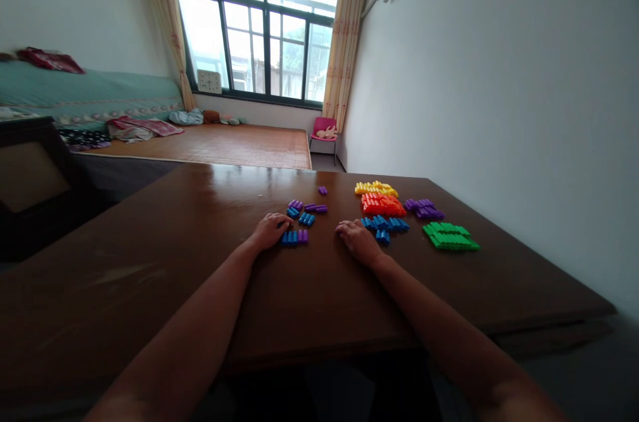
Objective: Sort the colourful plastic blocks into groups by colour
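Note:
My left hand (271, 229) rests on the table with bent fingers closed around a small blue plastic piece, mostly covered by them. Close beside its fingertips lies a row of blue and purple tube-shaped pieces (295, 237). Just beyond are more blue pieces (307, 219) and purple pieces (316, 208). My right hand (358, 239) lies to the left of a blue pile (387, 223), its fingers curled together on the tabletop. Whatever may be under those fingers is hidden.
Orange pieces (383, 204), yellow pieces (375, 188), purple pieces (423, 209) and green pieces (450, 236) are grouped on the right of the brown table (319, 302). One small purple cluster (322, 190) sits farther back. A white wall (499, 89) runs along the right.

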Demonstrator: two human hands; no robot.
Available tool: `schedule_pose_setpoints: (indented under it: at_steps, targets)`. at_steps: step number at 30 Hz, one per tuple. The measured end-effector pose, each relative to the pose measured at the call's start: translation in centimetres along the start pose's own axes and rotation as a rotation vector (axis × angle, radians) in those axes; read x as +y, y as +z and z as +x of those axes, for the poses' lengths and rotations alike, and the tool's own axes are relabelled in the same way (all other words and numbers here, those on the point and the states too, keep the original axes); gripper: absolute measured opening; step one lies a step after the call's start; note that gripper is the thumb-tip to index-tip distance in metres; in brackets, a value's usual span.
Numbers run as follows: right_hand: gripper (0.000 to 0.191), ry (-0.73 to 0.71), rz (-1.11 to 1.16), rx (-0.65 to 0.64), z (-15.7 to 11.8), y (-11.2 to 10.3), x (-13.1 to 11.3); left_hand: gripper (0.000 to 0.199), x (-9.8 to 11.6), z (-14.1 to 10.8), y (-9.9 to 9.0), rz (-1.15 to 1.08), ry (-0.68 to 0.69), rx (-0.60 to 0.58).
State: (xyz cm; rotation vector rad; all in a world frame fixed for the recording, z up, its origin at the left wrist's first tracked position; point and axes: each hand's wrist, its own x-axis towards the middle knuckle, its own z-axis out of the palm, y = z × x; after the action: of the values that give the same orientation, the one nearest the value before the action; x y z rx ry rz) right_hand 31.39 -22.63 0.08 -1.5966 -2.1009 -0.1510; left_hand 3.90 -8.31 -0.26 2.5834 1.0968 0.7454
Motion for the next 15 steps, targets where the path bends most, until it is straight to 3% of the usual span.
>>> schedule_pose_setpoints:
  at_steps: [3, 11, 15]
  targets:
    - [0.019, 0.023, 0.122, -0.002, -0.3, -0.4, 0.6, 0.034, -0.2, 0.1, 0.0, -0.005, 0.010, 0.004]
    - [0.034, 0.213, 0.306, -0.092, -0.6, -1.0, 1.5, 0.035, -0.1, 0.0, -0.3, -0.017, 0.021, -0.002]
    - [0.040, 0.266, 0.478, -0.029, -0.9, -1.8, 1.6, 0.037, -0.4, 0.1, -0.3, -0.028, 0.026, -0.011]
